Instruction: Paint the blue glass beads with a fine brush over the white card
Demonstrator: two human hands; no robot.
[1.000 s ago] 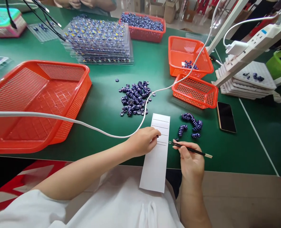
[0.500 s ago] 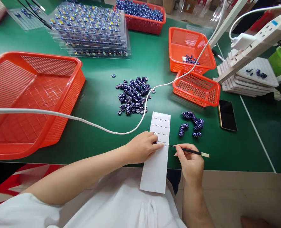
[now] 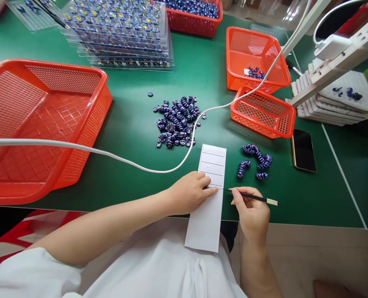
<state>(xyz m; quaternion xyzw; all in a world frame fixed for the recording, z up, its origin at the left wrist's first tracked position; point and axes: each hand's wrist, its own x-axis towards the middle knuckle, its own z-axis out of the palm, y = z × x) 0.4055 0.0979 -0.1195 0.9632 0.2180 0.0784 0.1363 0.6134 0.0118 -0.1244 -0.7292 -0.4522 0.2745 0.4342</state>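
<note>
White strip [image 3: 205, 223], ruled black; black stick [image 3: 260, 198], cream-ended; dark violet-blue pieces [image 3: 178, 120]; green tabletop [image 3: 131, 111]; orange-red baskets [image 3: 96, 116]

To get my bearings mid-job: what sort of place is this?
Probably a small-parts workshop: the green table holds a pile of shiny dark pieces, stacked clear trays full of small pieces, and a large orange basket.
</note>
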